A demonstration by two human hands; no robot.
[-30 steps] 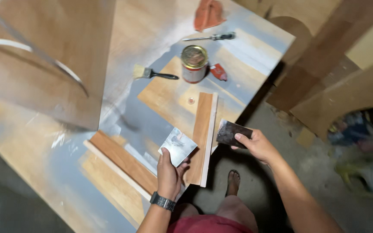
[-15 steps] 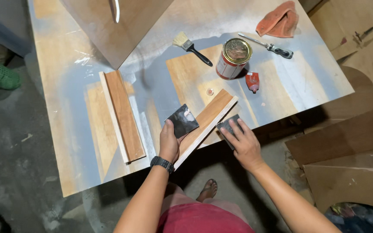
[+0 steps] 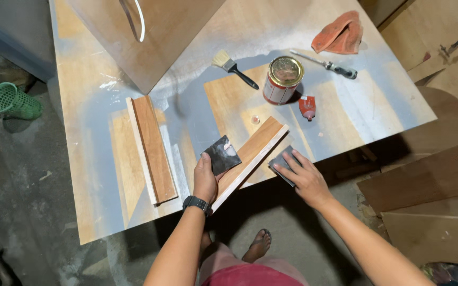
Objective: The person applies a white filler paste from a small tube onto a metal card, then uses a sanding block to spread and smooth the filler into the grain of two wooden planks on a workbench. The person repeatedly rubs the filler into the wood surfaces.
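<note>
Left hand (image 3: 206, 179) grips a dark sandpaper sheet (image 3: 221, 154) and presses against the near end of a wood strip (image 3: 251, 158) lying diagonally at the table (image 3: 91, 212) front edge. Right hand (image 3: 302, 177) lies flat, fingers spread, pressing a grey sandpaper piece (image 3: 281, 162) just right of the strip. Beyond the strip: paint can (image 3: 282, 79), brush (image 3: 234, 69), small red tube (image 3: 307, 106), screwdriver (image 3: 325, 64), orange rag (image 3: 340, 33). Second wood strip (image 3: 151, 148) well left of it.

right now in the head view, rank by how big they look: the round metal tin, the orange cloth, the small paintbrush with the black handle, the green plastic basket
1. Green plastic basket and orange cloth: too close to rank.
2. Round metal tin, slightly smaller.
3. Small paintbrush with the black handle, long but thinnest.
</note>
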